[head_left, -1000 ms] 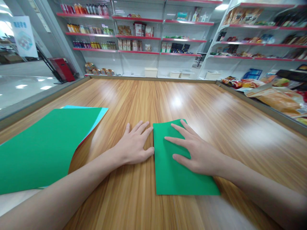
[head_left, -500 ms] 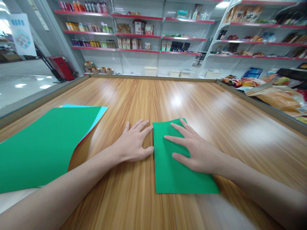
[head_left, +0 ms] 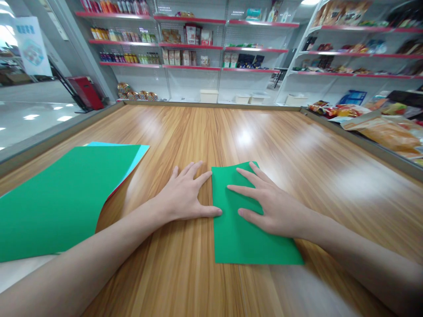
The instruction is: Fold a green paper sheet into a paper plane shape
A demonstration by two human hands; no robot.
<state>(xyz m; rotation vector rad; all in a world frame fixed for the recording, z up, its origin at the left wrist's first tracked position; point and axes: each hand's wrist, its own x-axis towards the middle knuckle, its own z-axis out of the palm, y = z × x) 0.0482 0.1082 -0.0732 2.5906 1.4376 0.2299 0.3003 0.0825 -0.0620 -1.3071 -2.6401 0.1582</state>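
Right hand (head_left: 277, 209) lies flat with fingers spread, pressing the folded green paper (head_left: 244, 240) onto the table (head_left: 264, 141) near its front edge; it grips nothing. Left hand (head_left: 185, 196) rests open just beside it, thumb tip on the paper's left edge. On that glossy wood I'd say the paper could skid, or its layers slip out of line, if either palm pushes sideways. A stack of coloured sheets (head_left: 59, 198) lies further left, with shop shelves (head_left: 191, 44) beyond. Half a second ago the left thumb stopped short of the paper; now it overlaps it.

Red-edged shop shelves (head_left: 188, 44), glossy wooden table (head_left: 264, 132)
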